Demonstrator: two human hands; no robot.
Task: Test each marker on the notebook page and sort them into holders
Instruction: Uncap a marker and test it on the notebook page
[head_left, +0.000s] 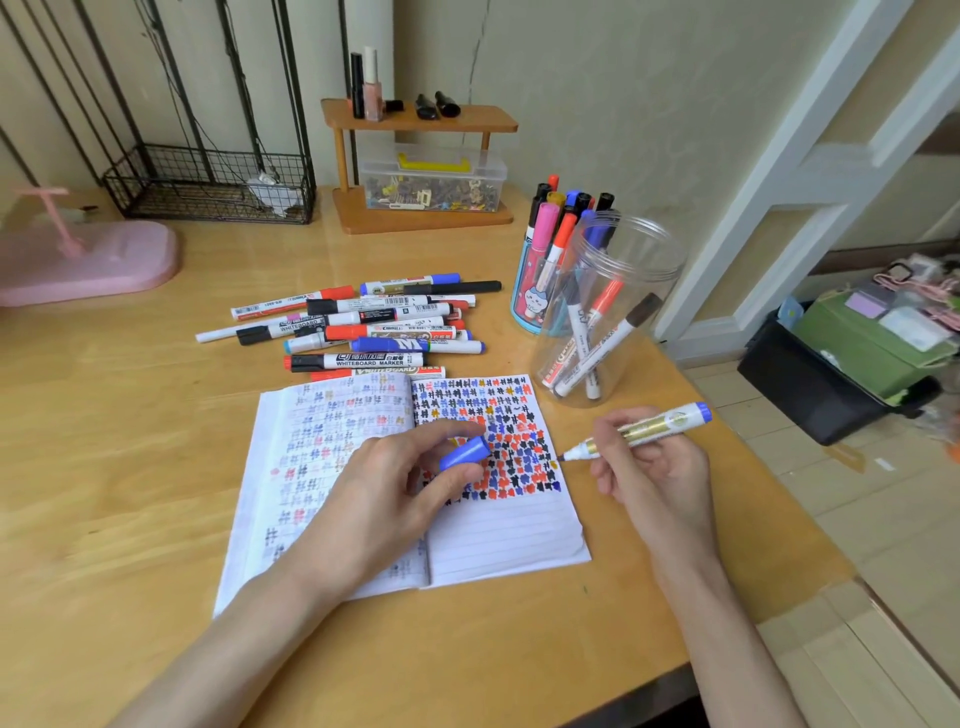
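My right hand (652, 467) pinches a blue marker (644, 428) between thumb and curled fingers, nib pointing left at the right edge of the notebook (498, 540); whether the nib touches the paper I cannot tell. My left hand (389, 488) rests on the middle of the open notebook, thumb and forefinger closed round the blue cap (465, 452). The notebook lies flat near the front edge of the desk (130, 467), its right page packed at the top with blue, red and black marks, its lower lines bare. Just behind the notebook a pile (374, 327) of capped markers lies on its side in the middle of the desk. Toward the right edge stands a clear jar (608, 312) with a few markers leaning in it, and touching it on the far side is a blue cup (535, 296) crowded with upright markers. At the back edge sits a wooden rack (421, 122) with small bottles on top and a clear box (431, 179) under it. A wire basket (208, 187) stands to its left, and a pink stand (88, 260) lies at the left edge.
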